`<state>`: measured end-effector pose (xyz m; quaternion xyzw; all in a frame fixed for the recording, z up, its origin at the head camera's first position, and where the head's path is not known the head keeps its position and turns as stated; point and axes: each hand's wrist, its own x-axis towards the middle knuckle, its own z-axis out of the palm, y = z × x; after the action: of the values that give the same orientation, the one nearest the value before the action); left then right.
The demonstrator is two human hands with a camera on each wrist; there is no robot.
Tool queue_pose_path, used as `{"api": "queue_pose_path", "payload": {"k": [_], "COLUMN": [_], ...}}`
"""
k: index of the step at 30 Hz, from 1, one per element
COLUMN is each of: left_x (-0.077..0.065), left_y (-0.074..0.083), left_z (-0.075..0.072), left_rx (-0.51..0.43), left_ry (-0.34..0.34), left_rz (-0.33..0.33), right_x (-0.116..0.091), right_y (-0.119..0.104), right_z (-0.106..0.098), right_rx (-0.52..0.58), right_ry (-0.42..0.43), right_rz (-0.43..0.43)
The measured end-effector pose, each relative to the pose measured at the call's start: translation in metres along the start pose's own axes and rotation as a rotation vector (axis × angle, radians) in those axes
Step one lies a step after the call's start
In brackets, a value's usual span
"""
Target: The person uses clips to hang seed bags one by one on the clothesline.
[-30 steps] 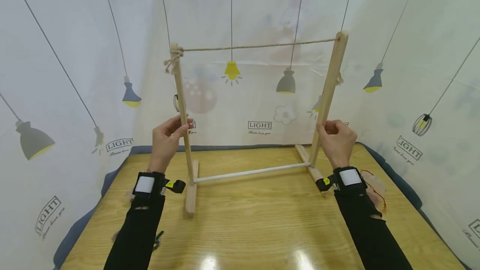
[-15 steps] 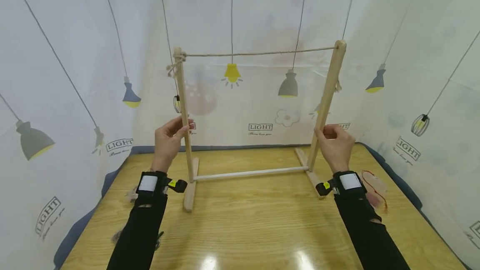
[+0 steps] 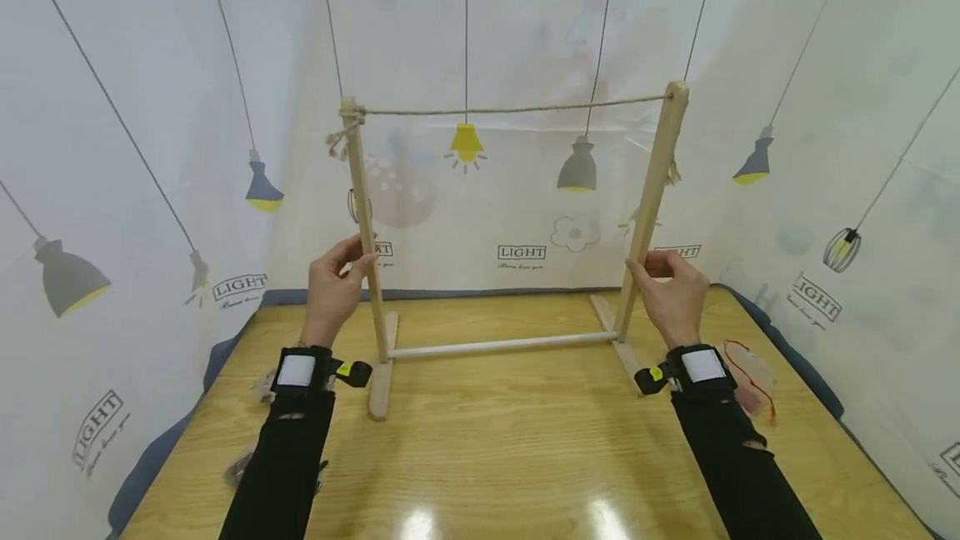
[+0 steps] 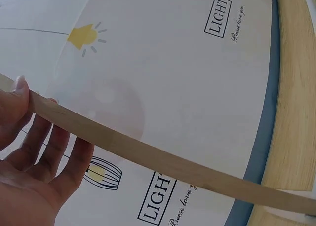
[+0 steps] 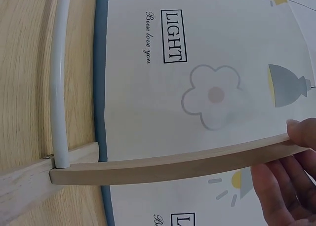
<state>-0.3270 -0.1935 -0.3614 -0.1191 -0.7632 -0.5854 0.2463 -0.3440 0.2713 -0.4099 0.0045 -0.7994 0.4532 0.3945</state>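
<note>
A wooden rack stands upright on the table. A twine cord [image 3: 517, 109] is strung between the tops of its left post [image 3: 364, 190] and right post [image 3: 654, 177], with a knot and frayed ends at the left. A white rod [image 3: 495, 347] joins the posts low down, near the left foot [image 3: 380, 394] and right foot [image 3: 603, 312]. My left hand [image 3: 333, 290] pinches the left post around mid-height, thumb in front; the left wrist view shows the fingers [image 4: 74, 169] beneath the wood. Opposite it, my right hand [image 3: 672, 294] pinches the right post between thumb and fingers.
On the table's right side lies a clear packet [image 3: 752, 377] with a red string. Small bagged items [image 3: 238, 469] sit by the left forearm, partly hidden, with a dark object [image 3: 322, 473] just beyond the sleeve. A lamp-printed curtain [image 3: 480, 215] surrounds the wooden table [image 3: 525, 440].
Over the first half second the rack came down a little, its right side shifting slightly left, both hands holding the posts throughout. Since then it has barely moved.
</note>
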Motion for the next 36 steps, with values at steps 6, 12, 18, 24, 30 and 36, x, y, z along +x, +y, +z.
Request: {"api": "queue_pose_path", "payload": {"k": [6, 12, 18, 24, 30, 36], "left_x": [-0.001, -0.002, -0.008, -0.001, -0.002, -0.002], "left_y": [-0.004, -0.002, 0.014, -0.010, -0.010, -0.009], "left_z": [0.004, 0.008, 0.010, 0.008, 0.008, 0.010], "left_rx": [0.010, 0.039, 0.065, 0.039, 0.036, 0.037], "left_ry": [-0.002, 0.001, 0.001, 0.009, 0.012, 0.019], "left_rz": [0.011, -0.021, -0.010, 0.049, 0.044, 0.041], "right_x": [-0.001, -0.001, 0.002, 0.006, 0.004, -0.001], "right_y": [0.003, 0.005, 0.010, 0.011, 0.017, 0.033], "right_z": [0.001, -0.001, -0.007, -0.026, -0.047, -0.061], "right_rx": [-0.006, -0.019, -0.001, 0.047, 0.050, 0.014], "right_ry": [-0.013, -0.009, -0.129, -0.361, -0.544, -0.641], "right_rz": [0.001, -0.009, -0.002, 0.035, 0.087, 0.138]}}
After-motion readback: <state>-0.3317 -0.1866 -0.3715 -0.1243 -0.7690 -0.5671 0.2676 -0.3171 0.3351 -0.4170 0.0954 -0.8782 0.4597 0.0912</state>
